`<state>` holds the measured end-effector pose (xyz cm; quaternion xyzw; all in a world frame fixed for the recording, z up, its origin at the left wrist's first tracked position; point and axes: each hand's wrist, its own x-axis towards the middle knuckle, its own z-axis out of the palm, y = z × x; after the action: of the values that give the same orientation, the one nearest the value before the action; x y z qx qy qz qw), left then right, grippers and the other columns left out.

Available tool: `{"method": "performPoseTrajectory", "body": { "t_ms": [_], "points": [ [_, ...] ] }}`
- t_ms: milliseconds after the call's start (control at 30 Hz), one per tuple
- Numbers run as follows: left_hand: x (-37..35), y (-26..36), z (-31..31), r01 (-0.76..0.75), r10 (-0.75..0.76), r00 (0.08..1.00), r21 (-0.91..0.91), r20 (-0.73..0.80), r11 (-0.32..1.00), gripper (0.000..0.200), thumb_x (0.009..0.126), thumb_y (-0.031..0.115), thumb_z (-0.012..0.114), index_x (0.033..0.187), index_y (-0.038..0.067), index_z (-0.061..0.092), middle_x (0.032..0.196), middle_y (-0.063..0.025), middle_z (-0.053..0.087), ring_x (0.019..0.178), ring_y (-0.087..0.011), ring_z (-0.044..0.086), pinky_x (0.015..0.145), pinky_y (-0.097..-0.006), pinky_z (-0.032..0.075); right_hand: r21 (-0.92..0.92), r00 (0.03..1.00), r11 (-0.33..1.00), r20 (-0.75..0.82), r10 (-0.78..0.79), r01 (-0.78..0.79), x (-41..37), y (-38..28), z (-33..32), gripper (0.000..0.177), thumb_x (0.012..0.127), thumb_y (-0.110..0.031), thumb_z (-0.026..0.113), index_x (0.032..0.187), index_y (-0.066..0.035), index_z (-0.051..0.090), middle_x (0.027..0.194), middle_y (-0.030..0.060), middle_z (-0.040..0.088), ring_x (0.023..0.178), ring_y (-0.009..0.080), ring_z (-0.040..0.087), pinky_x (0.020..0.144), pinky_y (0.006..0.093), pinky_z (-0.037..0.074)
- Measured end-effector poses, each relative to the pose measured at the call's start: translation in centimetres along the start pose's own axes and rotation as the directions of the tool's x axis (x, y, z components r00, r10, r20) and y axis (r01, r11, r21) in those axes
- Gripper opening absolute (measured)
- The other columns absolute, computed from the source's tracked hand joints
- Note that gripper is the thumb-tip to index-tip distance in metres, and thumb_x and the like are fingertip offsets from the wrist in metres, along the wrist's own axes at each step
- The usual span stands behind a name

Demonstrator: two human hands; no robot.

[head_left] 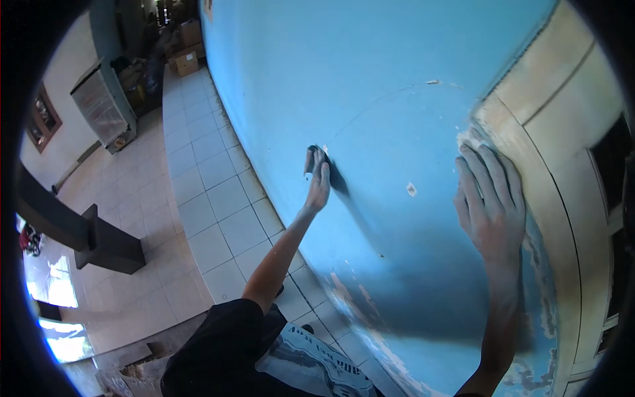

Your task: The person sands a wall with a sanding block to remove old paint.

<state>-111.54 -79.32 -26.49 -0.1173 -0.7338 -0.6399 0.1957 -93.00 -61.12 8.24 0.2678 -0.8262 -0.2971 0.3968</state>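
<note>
My left hand (pixel 318 180) is at the blue wall (pixel 370 119), its fingers pressed together around a small, dark folded sheet that looks like sandpaper (pixel 311 159). Close to its fingertips is a pale scraped spot on the paint. Farther right, my right hand (pixel 491 198) lies flat on the wall with the fingers stretched out, beside the cream door or window frame (pixel 552 152). A whitish patch of bare plaster (pixel 471 137) shows at its fingertips. Between the hands sits a small chipped spot (pixel 411 190).
Paint peels along the wall's lower part (pixel 357 298). A tiled ledge (pixel 221 205) runs along its foot. Beyond stand a dark pillar (pixel 112 241), a glass-fronted cabinet (pixel 102 106) and cardboard boxes (pixel 187 63).
</note>
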Motion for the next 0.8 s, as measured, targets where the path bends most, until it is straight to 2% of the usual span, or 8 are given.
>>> {"method": "performPoseTrajectory", "body": {
  "t_ms": [100,233,300,467,567,600,700,800],
  "points": [
    [0.8,1.9,-0.4,0.079,-0.075,0.996,-0.131,0.038,0.988,0.062,0.101,0.038,0.025,0.145,-0.002,0.011,0.153,-0.0207,0.002,0.142,-0.0329,0.003,0.114,-0.0382,0.012,-0.022,0.999,1.0,0.04,0.023,-0.023,0.6,-0.6,0.3,0.021,0.081,-0.011,0.058,0.1,-0.007,0.065,0.115,0.0026,0.061,0.115,0.0188,0.052,0.097,0.0375,0.043],
    [-0.5,4.2,-0.5,-0.116,0.122,0.987,-0.062,0.104,0.991,0.059,0.1,0.033,0.028,0.144,-0.004,0.016,0.152,-0.0223,0.009,0.141,-0.0364,0.006,0.113,-0.0436,0.013,-0.131,0.993,0.991,0.105,0.055,-0.041,0.6,-0.8,0.1,0.026,0.08,-0.005,0.054,0.104,-0.007,0.064,0.117,0.0031,0.061,0.116,0.0207,0.052,0.096,0.0396,0.044],
    [-0.2,2.8,-1.3,-0.239,0.214,0.963,0.153,0.162,0.959,0.056,0.1,0.03,0.029,0.144,-0.004,0.019,0.15,-0.0231,0.016,0.14,-0.0384,0.01,0.113,-0.0476,0.013,-0.137,0.987,0.99,0.146,0.063,-0.043,0.0,-0.8,0.0,0.028,0.08,-0.002,0.053,0.106,-0.005,0.063,0.117,0.0048,0.061,0.116,0.023,0.052,0.097,0.0415,0.044],
    [0.8,1.7,-1.9,-0.227,0.204,0.965,0.133,0.165,0.965,0.054,0.1,0.027,0.03,0.143,-0.004,0.022,0.148,-0.0248,0.022,0.139,-0.0419,0.012,0.111,-0.051,0.014,-0.215,0.989,0.976,0.13,0.073,-0.043,-0.7,-0.6,0.4,0.032,0.079,-0.005,0.052,0.108,-0.013,0.065,0.118,-0.0028,0.062,0.117,0.0174,0.052,0.098,0.0379,0.045],
    [0.0,3.0,-0.7,-0.178,0.18,0.982,-0.032,0.065,0.984,0.053,0.1,0.026,0.032,0.143,-0.004,0.022,0.147,-0.0262,0.022,0.138,-0.0457,0.012,0.111,-0.051,0.014,-0.24,0.987,0.97,0.142,0.071,-0.035,-0.7,-0.7,0.3,0.033,0.079,-0.006,0.052,0.109,-0.014,0.064,0.118,-0.0033,0.062,0.117,0.0172,0.052,0.099,0.0381,0.045],
    [-0.2,2.8,-0.4,-0.356,0.365,0.929,-0.121,0.063,0.927,0.052,0.1,0.024,0.034,0.143,-0.003,0.023,0.146,-0.0276,0.023,0.137,-0.0482,0.012,0.111,-0.0504,0.016,-0.246,0.987,0.968,0.143,0.077,-0.04,-0.8,-0.6,0.4,0.033,0.079,-0.006,0.052,0.109,-0.014,0.064,0.118,-0.0033,0.062,0.117,0.0172,0.052,0.099,0.0381,0.045],
    [-0.8,1.9,-1.7,-0.415,0.351,0.873,0.136,0.339,0.9,0.049,0.099,0.022,0.035,0.141,-0.002,0.027,0.144,-0.0289,0.026,0.133,-0.0482,0.022,0.108,-0.0495,0.022,-0.237,0.989,0.971,0.128,0.067,-0.035,-1.2,-0.6,0.7,0.033,0.08,-0.006,0.052,0.109,-0.014,0.064,0.119,-0.0038,0.062,0.117,0.017,0.053,0.099,0.0383,0.045],
    [1.8,1.1,-2.9,-0.032,0.036,0.989,-0.033,0.146,0.999,0.047,0.098,0.014,0.035,0.141,-0.003,0.026,0.146,-0.0288,0.023,0.136,-0.047,0.017,0.11,-0.0474,0.021,-0.254,0.99,0.966,0.119,0.08,-0.048,-1.2,-0.6,0.5,0.033,0.08,-0.006,0.052,0.109,-0.015,0.064,0.119,-0.0041,0.062,0.117,0.017,0.053,0.1,0.0388,0.044]
  ]
}}
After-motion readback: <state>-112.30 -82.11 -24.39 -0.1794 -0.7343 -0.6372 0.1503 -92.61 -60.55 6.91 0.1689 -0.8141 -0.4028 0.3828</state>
